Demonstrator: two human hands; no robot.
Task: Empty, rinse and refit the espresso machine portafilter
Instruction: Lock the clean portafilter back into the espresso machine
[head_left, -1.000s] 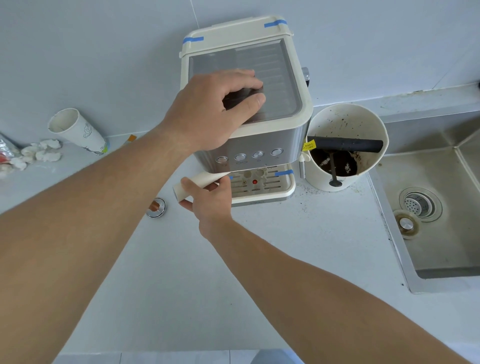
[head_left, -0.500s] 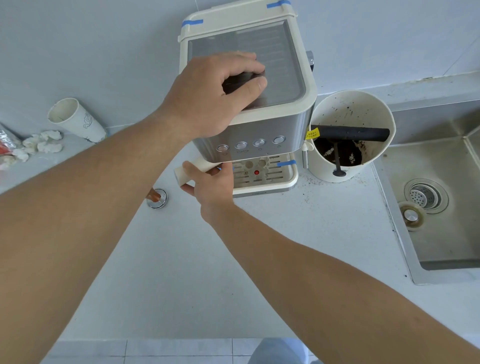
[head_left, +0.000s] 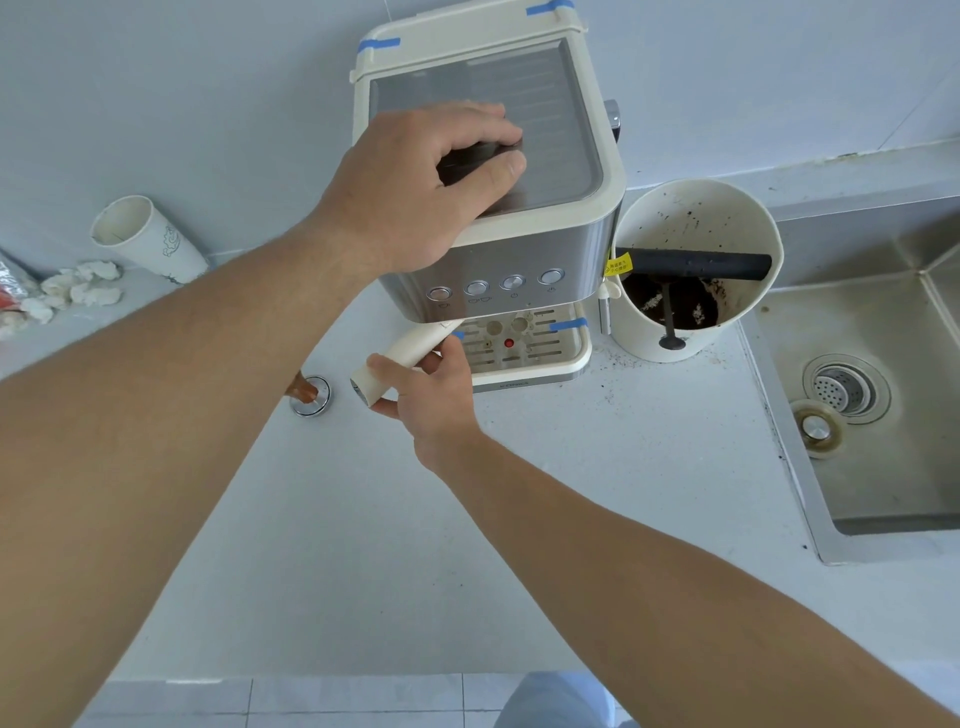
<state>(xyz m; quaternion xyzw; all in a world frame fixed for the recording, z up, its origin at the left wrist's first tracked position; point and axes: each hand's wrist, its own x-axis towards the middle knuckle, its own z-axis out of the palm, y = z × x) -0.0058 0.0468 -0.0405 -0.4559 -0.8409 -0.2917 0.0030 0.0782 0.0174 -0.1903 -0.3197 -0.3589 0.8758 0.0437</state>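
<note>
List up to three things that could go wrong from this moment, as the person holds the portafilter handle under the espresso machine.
1. The left hand only presses on the espresso machine top; a hard twist by the right hand on the portafilter handle could shift the machine towards the knock box close beside it.
2. Freed suddenly, the portafilter may spill grounds on the counter.
3. The handle's swing could strike the tamper.

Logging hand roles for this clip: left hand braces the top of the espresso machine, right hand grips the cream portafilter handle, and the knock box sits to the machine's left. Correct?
Not quite. In the head view the knock box sits to the right of the espresso machine, between it and the sink. The left hand braces the top; the right hand grips the portafilter handle.
</note>
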